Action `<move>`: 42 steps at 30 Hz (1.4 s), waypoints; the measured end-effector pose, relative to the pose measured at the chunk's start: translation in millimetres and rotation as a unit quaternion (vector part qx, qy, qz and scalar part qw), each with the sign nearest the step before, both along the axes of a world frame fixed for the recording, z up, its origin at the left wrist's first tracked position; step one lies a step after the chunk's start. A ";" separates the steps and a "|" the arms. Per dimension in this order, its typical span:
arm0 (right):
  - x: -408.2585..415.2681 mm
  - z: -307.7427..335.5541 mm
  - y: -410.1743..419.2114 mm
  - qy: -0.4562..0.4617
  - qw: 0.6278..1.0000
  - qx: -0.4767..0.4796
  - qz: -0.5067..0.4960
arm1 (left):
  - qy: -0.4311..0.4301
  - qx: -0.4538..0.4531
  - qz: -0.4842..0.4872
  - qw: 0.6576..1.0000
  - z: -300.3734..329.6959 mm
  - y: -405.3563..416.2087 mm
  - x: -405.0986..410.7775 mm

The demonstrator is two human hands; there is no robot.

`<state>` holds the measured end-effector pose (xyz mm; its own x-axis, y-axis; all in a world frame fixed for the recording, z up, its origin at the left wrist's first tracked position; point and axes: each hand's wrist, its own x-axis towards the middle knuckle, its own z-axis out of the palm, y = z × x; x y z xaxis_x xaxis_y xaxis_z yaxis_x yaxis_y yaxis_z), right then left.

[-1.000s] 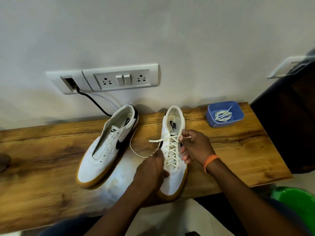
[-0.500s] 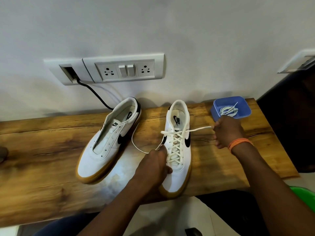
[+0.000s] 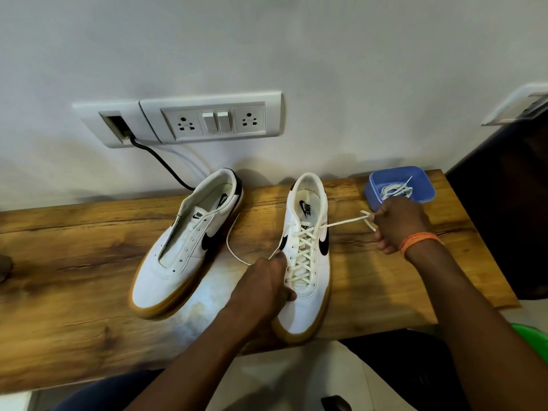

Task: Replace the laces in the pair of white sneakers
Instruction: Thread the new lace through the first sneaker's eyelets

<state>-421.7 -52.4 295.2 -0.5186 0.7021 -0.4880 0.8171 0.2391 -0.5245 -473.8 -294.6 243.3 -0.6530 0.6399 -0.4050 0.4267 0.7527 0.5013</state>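
Sneakers stand side by side on the wooden bench [image 3: 89,280]: the unlaced sneaker [image 3: 189,247] on the left, the laced sneaker [image 3: 308,262] on the right, its lace [image 3: 299,262] crossed through most eyelets. To finish this step well, keep the left hand [image 3: 264,286] pinching the slack left end against the shoe while the right hand [image 3: 398,223], fingers curled round the taut right end, pulls evenly outward. Both hands' fingertips are hidden, and the blue tub [image 3: 427,185] holds a coiled lace [image 3: 396,189] of unclear length.
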 end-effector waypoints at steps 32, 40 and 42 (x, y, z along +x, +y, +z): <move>10.6 -1.8 54.2 -0.022 0.968 0.240 0.070 | -0.161 0.117 0.140 0.970 8.5 -0.3 -44.8; -0.3 25.4 38.4 0.302 0.937 0.149 0.095 | -0.315 0.385 0.275 0.823 67.4 8.7 -60.4; -3.8 35.1 27.2 0.390 0.916 0.038 0.081 | -0.331 0.388 0.266 0.818 81.5 22.4 -60.6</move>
